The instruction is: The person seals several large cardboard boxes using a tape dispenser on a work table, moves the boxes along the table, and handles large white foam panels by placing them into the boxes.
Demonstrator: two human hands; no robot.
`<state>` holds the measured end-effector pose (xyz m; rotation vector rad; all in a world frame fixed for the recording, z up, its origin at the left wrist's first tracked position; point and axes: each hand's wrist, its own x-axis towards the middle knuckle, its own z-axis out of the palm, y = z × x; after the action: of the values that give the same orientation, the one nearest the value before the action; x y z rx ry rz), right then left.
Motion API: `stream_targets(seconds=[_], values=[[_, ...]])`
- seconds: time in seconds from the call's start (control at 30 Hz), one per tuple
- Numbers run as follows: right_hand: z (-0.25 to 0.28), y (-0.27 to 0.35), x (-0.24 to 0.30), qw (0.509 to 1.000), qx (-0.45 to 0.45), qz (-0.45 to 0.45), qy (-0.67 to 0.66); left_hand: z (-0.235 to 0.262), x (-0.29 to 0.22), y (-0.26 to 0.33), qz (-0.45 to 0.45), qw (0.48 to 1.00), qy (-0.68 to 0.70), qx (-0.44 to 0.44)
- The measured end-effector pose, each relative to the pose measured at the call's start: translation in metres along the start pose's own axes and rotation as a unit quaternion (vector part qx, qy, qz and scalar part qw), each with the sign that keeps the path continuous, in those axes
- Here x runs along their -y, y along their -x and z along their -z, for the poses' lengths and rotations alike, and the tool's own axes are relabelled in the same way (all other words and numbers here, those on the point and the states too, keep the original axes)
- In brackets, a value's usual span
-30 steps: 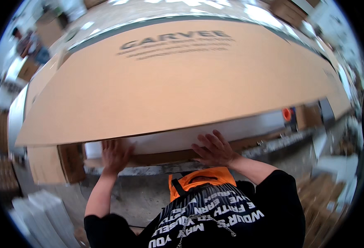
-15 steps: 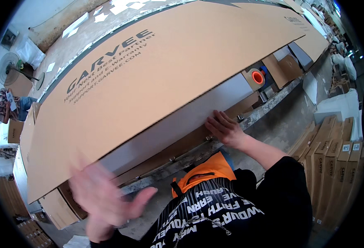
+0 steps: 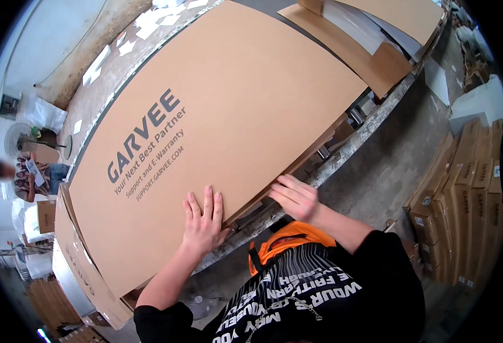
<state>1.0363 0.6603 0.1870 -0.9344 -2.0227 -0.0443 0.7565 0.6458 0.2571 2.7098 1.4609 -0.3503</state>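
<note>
A large flat brown cardboard box with dark print lies across the work line in front of me, its wide top panel folded down. My left hand rests flat on that panel by the near edge, fingers spread, with the thumb toward the rim. At the near edge, further right, my right hand touches the side of the box with its fingers stretched out. Neither hand holds anything loose. What lies inside the box is hidden under the panel.
Metal rollers show along the near side of the line. Another carton with raised flaps stands at the far right. Stacked flat cartons lean at the right. An orange bag hangs at my waist. A person sits at the left, near a fan.
The top panel has come down over the white-lined near side, and the box has separated from the carton at right. My left hand moved from the air onto the panel. The orange-cored tape roll is out of sight.
</note>
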Motion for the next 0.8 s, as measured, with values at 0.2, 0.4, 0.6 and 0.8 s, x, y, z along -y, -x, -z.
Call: stream_targets(seconds=[0.2, 0.4, 0.6, 0.8], values=[[0.025, -0.014, -0.124, 0.993, -0.035, -0.015, 0.112, -0.012, -0.018, -0.034, -0.03, 0.999, -0.03, -0.002], [0.007, -0.006, -0.177, 0.992, -0.095, -0.03, 0.075, 0.002, -0.042, -0.113, -0.054, 0.998, 0.01, 0.037], [0.016, -0.005, -0.198, 0.992, -0.093, -0.079, 0.013, 0.027, -0.104, -0.251, -0.072, 0.996, 0.057, 0.015], [0.038, 0.005, -0.257, 0.991, -0.13, 0.028, 0.005, 0.01, -0.104, -0.276, -0.093, 0.991, 0.1, 0.004]])
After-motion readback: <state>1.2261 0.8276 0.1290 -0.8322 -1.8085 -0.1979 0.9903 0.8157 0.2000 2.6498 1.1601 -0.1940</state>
